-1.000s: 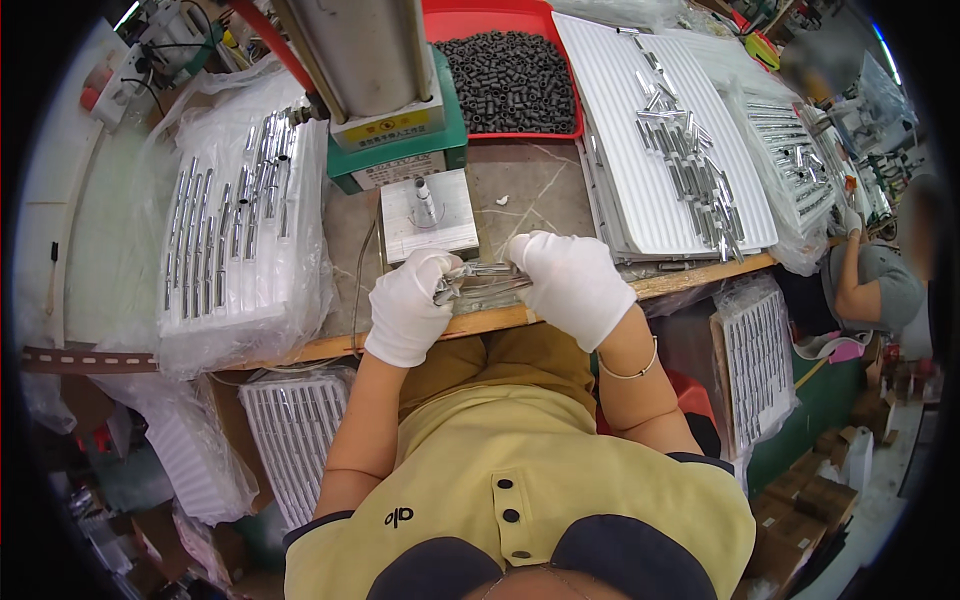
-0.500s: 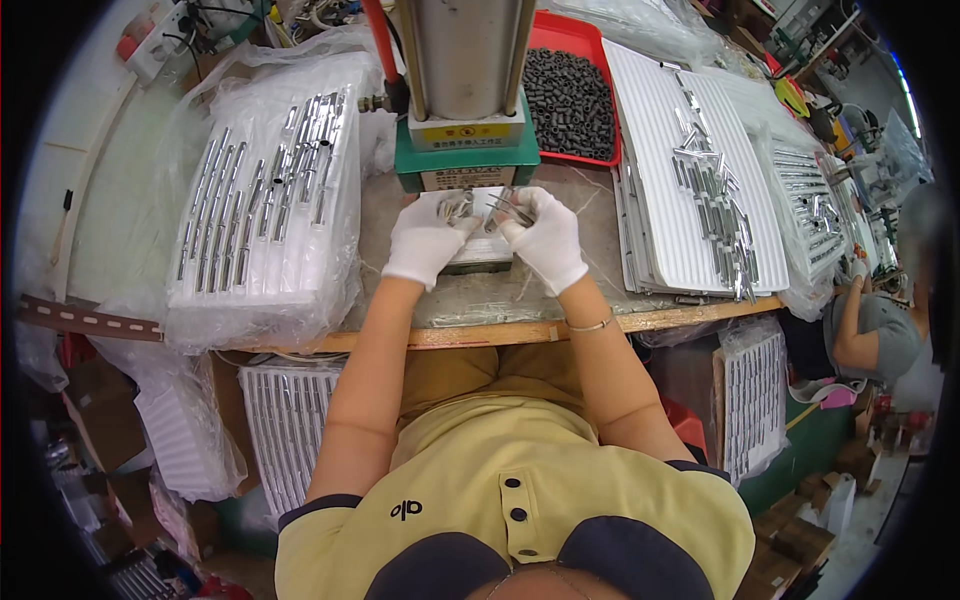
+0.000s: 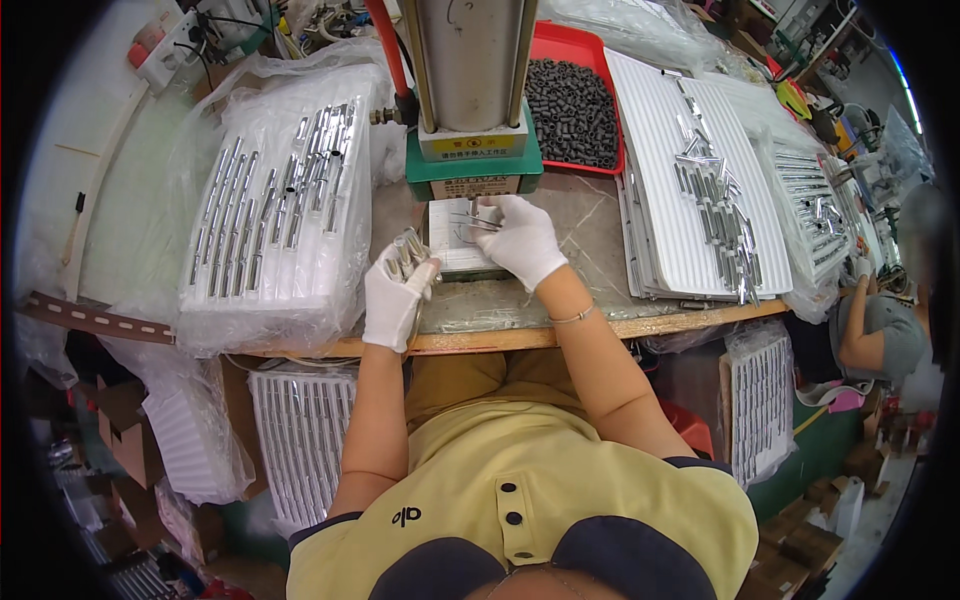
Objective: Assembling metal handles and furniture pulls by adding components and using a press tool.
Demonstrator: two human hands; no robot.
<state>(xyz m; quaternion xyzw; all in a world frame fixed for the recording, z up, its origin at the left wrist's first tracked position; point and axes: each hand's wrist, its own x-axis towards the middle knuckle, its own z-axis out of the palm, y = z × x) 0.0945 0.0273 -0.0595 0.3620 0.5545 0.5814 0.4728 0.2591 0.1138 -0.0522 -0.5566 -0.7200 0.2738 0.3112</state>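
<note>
Both my hands wear white gloves. My left hand [image 3: 397,296] grips a bundle of several slim metal tubes [image 3: 410,250], held upright near the bench's front edge. Further in, my right hand [image 3: 520,238] pinches a single metal tube [image 3: 478,217] and rests it on the small white fixture block [image 3: 452,238] at the foot of the green-based press [image 3: 470,110].
A plastic-wrapped white grooved tray [image 3: 280,215] of metal tubes lies left. A red bin [image 3: 572,95] of small black parts sits behind. More grooved trays [image 3: 690,170] with loose tubes lie right. Another person [image 3: 880,330] sits at far right. Spare trays [image 3: 300,440] are stacked under the bench.
My left hand has drawn back from the fixture toward the bench edge with its bundle of tubes. My right hand has stayed at the fixture block with one tube.
</note>
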